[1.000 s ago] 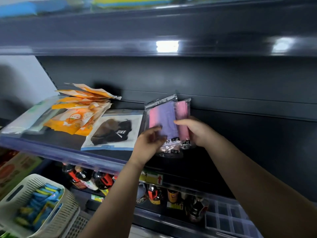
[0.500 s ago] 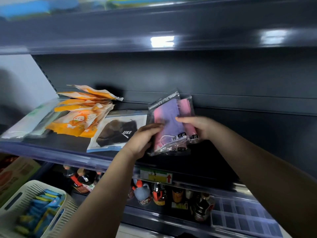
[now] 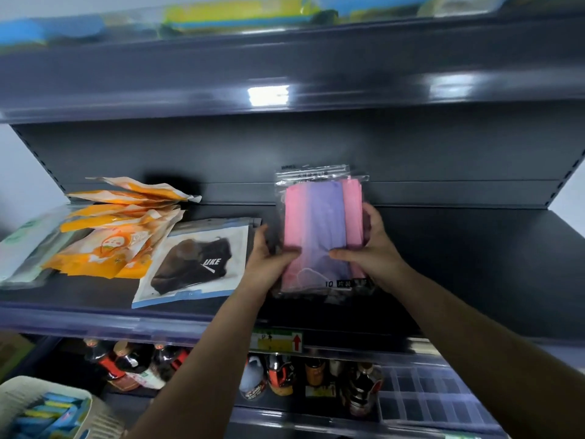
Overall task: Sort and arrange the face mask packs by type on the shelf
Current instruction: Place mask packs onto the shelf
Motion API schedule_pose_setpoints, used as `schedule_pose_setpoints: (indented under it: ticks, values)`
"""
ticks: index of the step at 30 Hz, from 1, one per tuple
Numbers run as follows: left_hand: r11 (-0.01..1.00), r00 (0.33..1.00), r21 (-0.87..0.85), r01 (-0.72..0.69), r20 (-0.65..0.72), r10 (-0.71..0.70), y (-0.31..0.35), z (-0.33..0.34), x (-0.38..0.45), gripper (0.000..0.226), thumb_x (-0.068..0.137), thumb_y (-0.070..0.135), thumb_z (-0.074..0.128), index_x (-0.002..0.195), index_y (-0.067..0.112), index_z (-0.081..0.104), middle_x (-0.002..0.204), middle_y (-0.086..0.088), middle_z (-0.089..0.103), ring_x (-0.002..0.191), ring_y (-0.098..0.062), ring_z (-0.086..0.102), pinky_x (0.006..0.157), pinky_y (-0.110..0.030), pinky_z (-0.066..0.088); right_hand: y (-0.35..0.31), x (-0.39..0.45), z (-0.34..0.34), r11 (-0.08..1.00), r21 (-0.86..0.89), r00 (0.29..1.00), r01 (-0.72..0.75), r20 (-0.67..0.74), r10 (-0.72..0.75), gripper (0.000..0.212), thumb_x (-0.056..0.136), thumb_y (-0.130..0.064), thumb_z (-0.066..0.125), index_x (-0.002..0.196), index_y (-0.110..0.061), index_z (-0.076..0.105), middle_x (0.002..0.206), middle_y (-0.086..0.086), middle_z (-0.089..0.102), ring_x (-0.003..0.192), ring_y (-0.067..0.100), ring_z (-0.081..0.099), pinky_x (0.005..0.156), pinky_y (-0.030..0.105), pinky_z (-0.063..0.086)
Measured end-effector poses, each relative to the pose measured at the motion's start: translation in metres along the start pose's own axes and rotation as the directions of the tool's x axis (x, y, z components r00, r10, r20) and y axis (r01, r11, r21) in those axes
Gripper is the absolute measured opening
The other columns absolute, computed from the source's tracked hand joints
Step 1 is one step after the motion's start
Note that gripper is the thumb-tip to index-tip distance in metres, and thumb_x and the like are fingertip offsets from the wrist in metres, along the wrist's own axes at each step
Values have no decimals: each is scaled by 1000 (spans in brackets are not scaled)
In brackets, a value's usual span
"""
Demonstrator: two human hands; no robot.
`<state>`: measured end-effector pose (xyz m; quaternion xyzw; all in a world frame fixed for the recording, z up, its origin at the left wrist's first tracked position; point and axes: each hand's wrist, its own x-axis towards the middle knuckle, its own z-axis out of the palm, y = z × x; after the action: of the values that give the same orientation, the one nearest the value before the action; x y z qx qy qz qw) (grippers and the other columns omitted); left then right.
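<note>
Pink-and-purple mask packs (image 3: 319, 229) are gripped from both sides: left hand (image 3: 269, 264) curled round the left edge with thumb across the front, right hand (image 3: 367, 248) wrapped round the right edge, thumb also on the front. At least two packs are seen in the bundle, held over the dark shelf (image 3: 459, 264) with the bottom edge apparently at or just above the shelf surface; contact cannot be confirmed. Change from half a second ago: the bundle was tilted and fanned with the left hand only at its lower corner; now it is squared up, upright and clamped on both sides. Judged as packs aligned into one stack, ready to be set down as their own group. Just beside the left hand, a black mask pack (image 3: 193, 261) lies flat, on top of what looks like more of the same kind. Further left, a loose pile of orange packs (image 3: 120, 229) is fanned out, then pale green packs (image 3: 22, 248) at the shelf end. Three types are already laid out by kind; the pink-purple group looks like the fourth. The shelf to the right of the hands is dark and bare where visible. Below, bottles (image 3: 278, 375) are seen on the lower shelf, and a white basket (image 3: 19, 403) with blue packs at bottom left.
</note>
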<state>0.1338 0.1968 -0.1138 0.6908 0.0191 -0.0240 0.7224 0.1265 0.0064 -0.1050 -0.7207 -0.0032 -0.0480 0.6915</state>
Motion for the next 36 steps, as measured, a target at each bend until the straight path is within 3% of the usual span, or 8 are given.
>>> schedule_pose_setpoints:
  ticks: [5,10,16,20,23,28,32,36]
  values:
    - [994,996,-91,63,67,-57,3,21,-3,74,75,-7,70,135,18,35,109,-15,64,98,-25,60,87,-32,48,-2,-20,-27,993,-16,993,115,39,-114,113,62,15,77,148,-20,11,144,-3,37,126,11,47,98,31,48]
    - [982,966,-38,-186,179,189,16,52,-19,72,73,-9,71,132,16,38,112,-7,62,96,-24,61,77,-28,57,-11,-39,-54,963,-91,966,253,74,-247,114,58,-10,86,143,-38,15,142,-16,39,128,2,45,94,22,49]
    - [929,909,41,-368,227,350,28,93,-28,92,71,14,71,145,25,19,146,0,41,131,-15,45,108,-44,40,-27,-48,-94,916,-189,931,355,-15,-364,120,63,-6,85,137,-47,1,148,-21,20,136,-7,28,101,11,37]
    - [927,900,58,-370,271,342,23,115,-34,103,67,15,74,145,36,10,144,20,40,128,4,42,107,-26,40,-16,-58,-122,925,-186,935,331,-68,-348,131,57,-5,84,135,-43,-13,138,-27,29,125,-21,33,95,3,36]
    - [916,889,76,-393,286,358,16,132,-43,107,65,16,76,143,41,8,133,41,30,124,21,33,100,-10,37,-1,-66,-134,932,-191,934,309,-125,-335,131,54,-10,87,133,-49,-10,136,-25,34,126,-15,37,98,8,38]
    - [890,878,71,-450,218,426,18,163,-58,98,70,15,74,131,57,9,136,37,27,124,21,34,93,-4,38,-7,-71,-142,911,-216,907,351,-165,-388,112,59,-20,82,132,-57,6,147,-17,29,131,-13,31,98,4,34]
    - [877,871,73,-475,184,457,21,177,-61,105,72,7,79,128,63,9,148,21,30,133,2,36,106,-27,40,-15,-75,-161,875,-236,876,422,-143,-461,112,61,-18,81,132,-51,1,139,-29,23,125,-22,29,97,0,31]
    - [902,896,68,-426,173,410,16,180,-63,108,60,18,87,142,36,19,137,11,48,127,-9,48,105,-40,44,-11,-85,-176,892,-248,915,378,-48,-402,126,56,-20,88,133,-54,-5,135,-31,30,124,-18,36,99,7,37]
